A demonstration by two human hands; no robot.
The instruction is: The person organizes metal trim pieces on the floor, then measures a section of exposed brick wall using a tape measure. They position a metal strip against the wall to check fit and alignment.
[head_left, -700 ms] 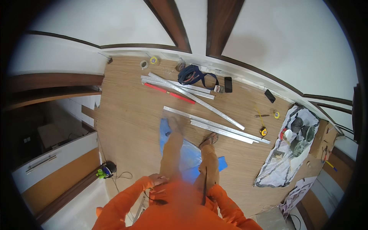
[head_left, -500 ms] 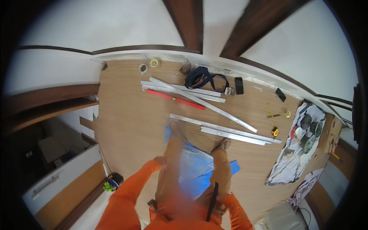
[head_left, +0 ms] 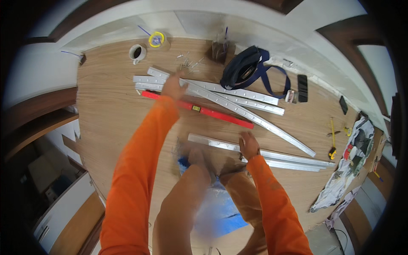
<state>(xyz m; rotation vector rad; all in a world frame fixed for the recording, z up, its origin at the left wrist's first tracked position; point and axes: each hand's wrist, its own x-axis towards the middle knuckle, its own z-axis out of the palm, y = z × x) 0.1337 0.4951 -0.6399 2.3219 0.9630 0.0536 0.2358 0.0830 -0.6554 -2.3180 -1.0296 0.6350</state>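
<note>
My left hand (head_left: pixel 173 86) is over the far metal profiles, thumb and fingers apart around a long diagonal silver profile (head_left: pixel 250 115); whether it touches the metal I cannot tell. That profile lies across two other perforated silver profiles (head_left: pixel 259 97). Just nearer is a red spirit level (head_left: pixel 221 117) with a yellow vial window. Lower and to the right, my right hand (head_left: pixel 249 143) reaches over the near silver profile (head_left: pixel 212 141), fingers loosely spread, contact unclear. A shorter profile (head_left: pixel 289 164) lies along its near side.
Along the far wall are a white cup (head_left: pixel 137 54) with dark liquid, a yellow tape roll (head_left: pixel 157 39), loose screws (head_left: pixel 189 63), a navy bag (head_left: pixel 244 70) and a black phone (head_left: pixel 302 88). A tape measure (head_left: pixel 332 153) lies right. Blue sheeting (head_left: pixel 223 212) is between my legs.
I have bent down closer to the floor. My left hand has moved from my leg to the far profiles, and my right hand from my hip to the near ones.
</note>
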